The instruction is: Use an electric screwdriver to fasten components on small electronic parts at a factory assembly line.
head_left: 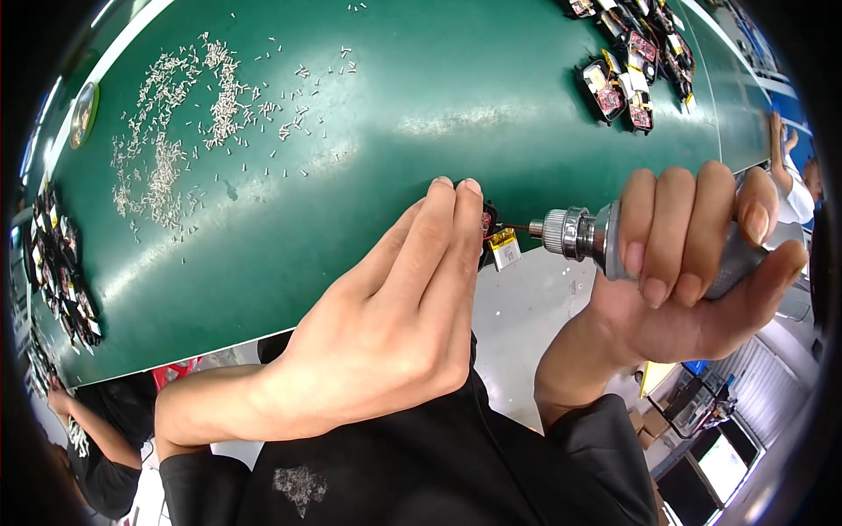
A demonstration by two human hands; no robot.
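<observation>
A person's left hand [399, 302], fingers straight and pressed together, mostly hides a small black-cased circuit assembly [488, 221] near the tabletop's [395, 131] edge; whether the fingers pinch it cannot be seen. A silver-wrapped pouch battery [506, 252] with a yellow-taped end hangs beside it. The right hand [688, 254] curls its fingers around a gray power screwdriver [605, 238], its bit pointed at the assembly. Loose screws [224, 101] scatter across the green surface, with similar open-cased units [638, 74] at upper right.
</observation>
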